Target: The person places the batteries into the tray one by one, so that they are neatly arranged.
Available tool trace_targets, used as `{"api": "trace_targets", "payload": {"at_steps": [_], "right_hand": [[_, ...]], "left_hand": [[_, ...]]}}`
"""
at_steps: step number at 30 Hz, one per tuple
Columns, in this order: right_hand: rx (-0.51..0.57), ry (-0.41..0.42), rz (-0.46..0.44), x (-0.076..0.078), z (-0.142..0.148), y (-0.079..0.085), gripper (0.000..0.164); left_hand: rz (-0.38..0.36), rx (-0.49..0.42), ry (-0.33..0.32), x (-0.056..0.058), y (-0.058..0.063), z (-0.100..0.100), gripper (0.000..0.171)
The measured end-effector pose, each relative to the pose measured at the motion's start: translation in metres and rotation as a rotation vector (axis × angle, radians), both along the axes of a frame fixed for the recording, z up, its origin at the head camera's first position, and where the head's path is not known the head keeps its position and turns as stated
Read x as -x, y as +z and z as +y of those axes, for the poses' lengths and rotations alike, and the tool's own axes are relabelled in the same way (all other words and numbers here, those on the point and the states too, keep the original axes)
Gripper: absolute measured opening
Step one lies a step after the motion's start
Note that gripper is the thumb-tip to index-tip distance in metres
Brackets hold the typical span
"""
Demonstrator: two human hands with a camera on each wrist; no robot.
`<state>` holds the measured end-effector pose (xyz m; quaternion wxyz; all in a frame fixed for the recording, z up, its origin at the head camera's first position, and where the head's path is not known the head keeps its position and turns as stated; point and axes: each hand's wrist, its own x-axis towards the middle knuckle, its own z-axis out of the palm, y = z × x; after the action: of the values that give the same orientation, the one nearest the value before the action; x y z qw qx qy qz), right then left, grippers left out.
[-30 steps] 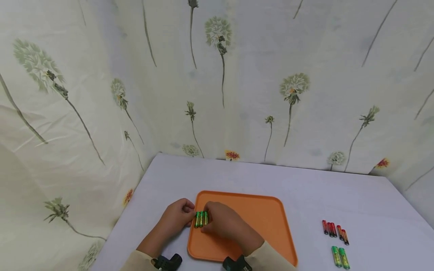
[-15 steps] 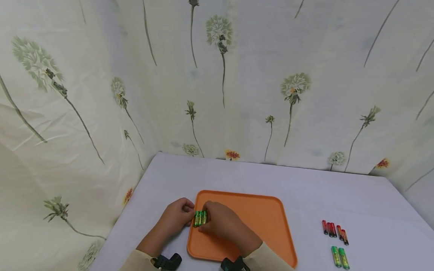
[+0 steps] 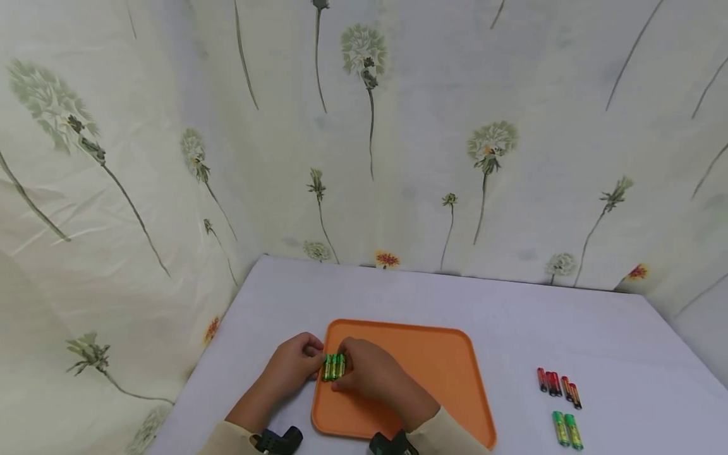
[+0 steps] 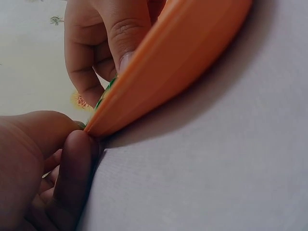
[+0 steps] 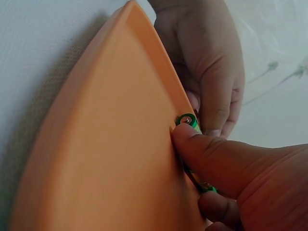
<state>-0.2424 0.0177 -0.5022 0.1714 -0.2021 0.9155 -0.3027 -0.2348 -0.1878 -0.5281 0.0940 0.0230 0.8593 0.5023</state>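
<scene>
In the head view, a short row of green batteries [image 3: 333, 368] lies side by side along the left rim of an orange tray [image 3: 423, 360]. My left hand [image 3: 292, 363] is at that rim; in the left wrist view its thumb and index finger [image 4: 76, 156] pinch the tray's edge. My right hand [image 3: 375, 376] comes over the tray from the right. Its thumb [image 5: 204, 147] presses the end of a green battery [image 5: 186, 120] in the right wrist view, with a finger at the other end. My fingers partly hide the row.
On the white table [image 3: 432, 294], to the right of the tray, lie several red-and-black batteries [image 3: 554, 383]. Two larger green batteries [image 3: 567, 430] lie nearer me. A flower-print cloth [image 3: 421, 145] hangs behind the table and on its left.
My right hand has shifted slightly left with the battery it pinches, and the row sits closer together near the left rim. My left hand stays at the rim.
</scene>
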Motion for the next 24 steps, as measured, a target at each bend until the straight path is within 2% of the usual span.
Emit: {"api": "trace_targets", "payload": {"at_steps": [10, 17, 24], "right_hand": [[0.012, 0.003, -0.026, 0.004, 0.002, -0.003, 0.048], [0.040, 0.025, -0.020, 0.003, 0.005, -0.002, 0.052], [0.059, 0.025, -0.021, 0.002, 0.014, 0.000, 0.057]], "left_hand": [[0.009, -0.020, -0.007, 0.002, -0.003, -0.003, 0.019], [0.006, 0.008, 0.023, 0.003, -0.003, -0.003, 0.019], [0.000, 0.001, 0.013, 0.003, -0.006, -0.001, 0.020]]}}
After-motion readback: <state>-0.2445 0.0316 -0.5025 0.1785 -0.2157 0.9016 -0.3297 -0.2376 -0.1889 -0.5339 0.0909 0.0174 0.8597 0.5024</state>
